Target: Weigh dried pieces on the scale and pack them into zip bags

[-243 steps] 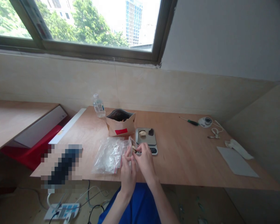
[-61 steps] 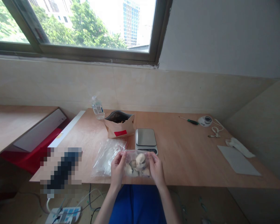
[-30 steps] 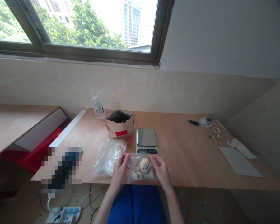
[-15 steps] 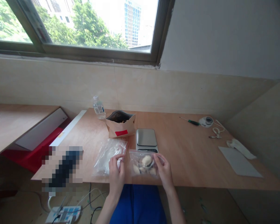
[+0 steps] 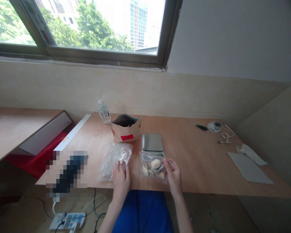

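Note:
My right hand [image 5: 174, 176] pinches the right edge of a clear zip bag [image 5: 146, 157]. Inside it lie several pale, rounded pieces with dark edges [image 5: 156, 164], which look like dried mushrooms. The bag is tilted and overlaps the front of a small digital scale [image 5: 152, 142] with a bare steel top. My left hand [image 5: 120, 176] has its fingers apart, resting on the right part of a pile of flat clear plastic bags [image 5: 111, 158]. Behind these stands an open brown paper pouch [image 5: 118, 132] with a red label and dark contents.
A water bottle [image 5: 104, 112] stands at the back left, and a pixelated dark object [image 5: 69, 174] lies at the left edge. Toward the right are a screwdriver [image 5: 201, 127], a white dome camera [image 5: 214, 126] with its cable, and a grey sheet [image 5: 248, 168] with a white cloth [image 5: 251, 154].
My right hand has shifted slightly right with the zip bag, which has moved the same way. The fingers of my left hand have moved and now lie flatter on the plastic bags.

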